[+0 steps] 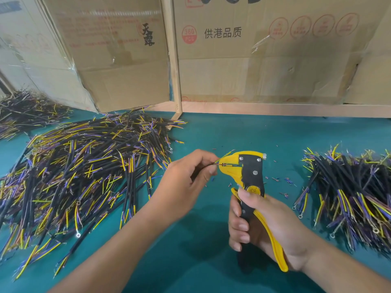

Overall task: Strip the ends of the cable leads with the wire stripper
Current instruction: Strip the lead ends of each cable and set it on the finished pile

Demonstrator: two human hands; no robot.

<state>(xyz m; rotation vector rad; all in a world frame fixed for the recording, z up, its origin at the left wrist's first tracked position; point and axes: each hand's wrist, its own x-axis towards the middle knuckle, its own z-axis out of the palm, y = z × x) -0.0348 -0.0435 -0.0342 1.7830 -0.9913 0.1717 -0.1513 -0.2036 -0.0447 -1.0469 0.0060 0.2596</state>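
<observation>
My right hand [260, 227] grips the handles of a yellow and black wire stripper [248, 172], held upright above the teal table. Its yellow jaws point left. My left hand [190, 176] pinches a short cable between thumb and fingers, most of it hidden in my hand. One thin lead of that cable [220, 164] lies in the stripper's jaws, and a yellow-green lead [226, 154] sticks up over the top jaw.
A big heap of black cables with yellow, blue and purple leads [84, 166] lies to the left. A smaller heap [349, 197] lies at the right. Bits of stripped insulation [283, 182] dot the teal table [201, 240]. Cardboard boxes [254, 60] stand along the back.
</observation>
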